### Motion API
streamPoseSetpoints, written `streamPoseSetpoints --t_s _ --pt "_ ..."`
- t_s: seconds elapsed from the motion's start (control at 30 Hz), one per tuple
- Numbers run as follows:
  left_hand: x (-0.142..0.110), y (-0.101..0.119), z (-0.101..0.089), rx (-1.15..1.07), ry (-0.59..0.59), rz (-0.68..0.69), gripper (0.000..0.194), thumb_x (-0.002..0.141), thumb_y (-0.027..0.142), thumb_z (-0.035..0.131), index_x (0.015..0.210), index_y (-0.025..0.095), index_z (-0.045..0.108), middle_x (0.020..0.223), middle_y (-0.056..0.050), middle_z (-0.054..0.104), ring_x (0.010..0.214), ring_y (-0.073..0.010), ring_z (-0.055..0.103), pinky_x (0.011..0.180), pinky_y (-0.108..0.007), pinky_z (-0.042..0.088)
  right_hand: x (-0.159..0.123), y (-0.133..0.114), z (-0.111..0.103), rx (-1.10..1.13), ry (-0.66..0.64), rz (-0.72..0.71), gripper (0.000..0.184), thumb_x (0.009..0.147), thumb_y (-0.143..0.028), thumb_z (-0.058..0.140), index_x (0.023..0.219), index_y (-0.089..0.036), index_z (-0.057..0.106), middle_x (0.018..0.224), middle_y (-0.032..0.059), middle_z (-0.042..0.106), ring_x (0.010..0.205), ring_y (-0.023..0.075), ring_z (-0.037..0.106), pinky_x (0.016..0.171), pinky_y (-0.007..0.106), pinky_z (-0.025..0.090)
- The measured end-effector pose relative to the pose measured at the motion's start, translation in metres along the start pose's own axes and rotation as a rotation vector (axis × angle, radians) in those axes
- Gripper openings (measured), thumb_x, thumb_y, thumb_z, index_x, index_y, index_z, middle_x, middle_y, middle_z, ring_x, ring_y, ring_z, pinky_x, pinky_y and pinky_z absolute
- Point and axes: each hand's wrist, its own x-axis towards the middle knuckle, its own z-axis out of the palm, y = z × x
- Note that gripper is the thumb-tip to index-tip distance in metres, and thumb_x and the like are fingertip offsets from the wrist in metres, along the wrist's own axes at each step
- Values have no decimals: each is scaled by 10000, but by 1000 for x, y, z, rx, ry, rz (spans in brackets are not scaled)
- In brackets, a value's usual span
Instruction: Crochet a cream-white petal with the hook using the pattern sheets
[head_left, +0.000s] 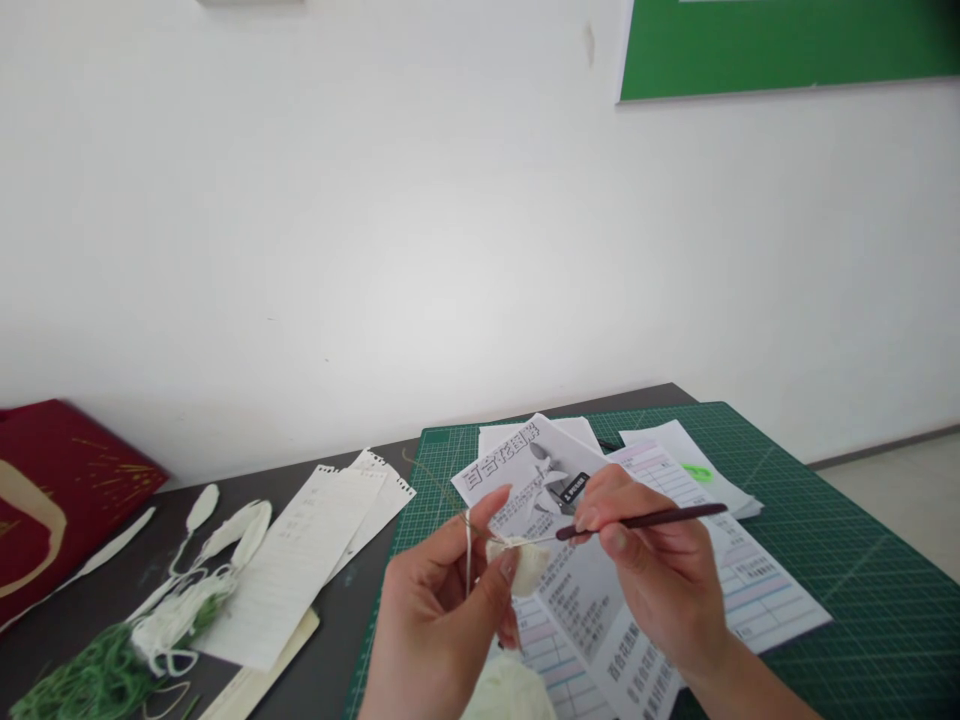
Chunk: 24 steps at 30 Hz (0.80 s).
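My left hand pinches a small cream crocheted piece between thumb and fingers, with a strand of cream yarn running over the forefinger. My right hand grips a dark crochet hook like a pencil, its tip pointing left into the piece. Both hands hover above printed instruction sheets lying on a green cutting mat. A pale ball of yarn sits below the hands at the bottom edge.
Lined notepaper lies left of the mat on the dark table. Finished cream petals, white and green yarn sit at the lower left. A dark red bag stands at far left. A white wall rises behind.
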Motion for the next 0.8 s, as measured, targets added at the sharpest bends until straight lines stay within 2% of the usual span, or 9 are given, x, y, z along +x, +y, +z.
streamPoseSetpoints --t_s 0.23,0.37,0.47,0.63,0.8 --pt "3 -6 -7 63 -17 35 396 681 235 755 1073 185 738 534 10 612 438 -103 525 483 -231 464 -8 -7 -4 -197 -67 -143 184 851 -156 599 915 -280 719 744 41 711 721 225 584 703 401 440" --pt "7 -8 -14 103 -100 23 438 702 248 756 1134 191 712 500 6 602 495 -140 558 547 -261 483 -8 -7 -1 -146 -22 -87 141 852 -185 613 888 -262 725 733 45 684 713 215 578 659 374 445" --pt "8 -7 -13 59 -84 2 434 672 237 786 1101 209 728 509 18 594 495 -118 529 555 -244 477 -5 -2 4 33 62 80 104 848 -279 640 813 -236 728 671 29 639 656 182 560 612 328 438" --pt "5 -6 -7 -53 -47 -43 440 647 222 806 1080 251 734 517 42 553 454 -77 466 439 -188 388 1 6 12 358 186 501 152 785 -328 719 734 -186 699 621 -1 637 546 112 548 516 230 451" --pt "3 -8 -5 -108 -78 -93 486 636 223 813 1111 267 717 531 49 534 438 -71 461 420 -183 386 -1 9 18 566 240 713 162 763 -308 747 755 -157 690 607 -10 645 548 88 568 491 174 479"
